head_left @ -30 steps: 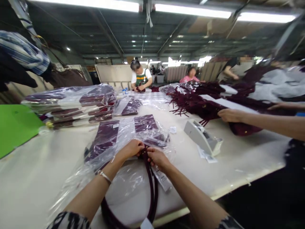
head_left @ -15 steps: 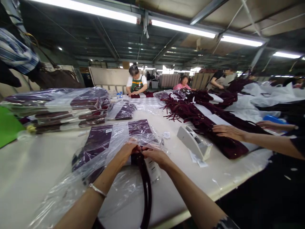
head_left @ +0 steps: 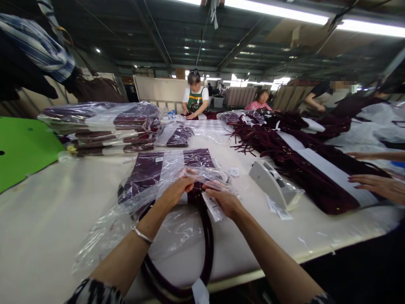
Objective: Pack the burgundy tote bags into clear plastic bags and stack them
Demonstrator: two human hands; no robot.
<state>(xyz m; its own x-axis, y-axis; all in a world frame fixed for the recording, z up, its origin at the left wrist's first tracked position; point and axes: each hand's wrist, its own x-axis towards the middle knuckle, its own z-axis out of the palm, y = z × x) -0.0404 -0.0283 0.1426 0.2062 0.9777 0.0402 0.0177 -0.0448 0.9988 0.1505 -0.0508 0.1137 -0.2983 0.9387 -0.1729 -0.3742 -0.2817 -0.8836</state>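
Observation:
In front of me a dark maroon bag lies partly inside a clear plastic bag. My left hand pinches the edge of the plastic near the bag's top. Close to its right, my right hand has its fingers under the plastic's opening, thumb pressed against them by a white tag. Maroon straps loop out toward me and hang over the table's front edge, with a white paper on them.
Wrapped maroon bags are stacked at the left, beside a green board. A tape dispenser stands right of my hands. Unwrapped maroon bags lie farther right, near another person's hand. People work beyond the table.
The view has shifted, so the table sits farther right. My hands have moved slightly apart at the plastic's opening, and more of the strap loop shows. The other person's hand is nearer the right edge.

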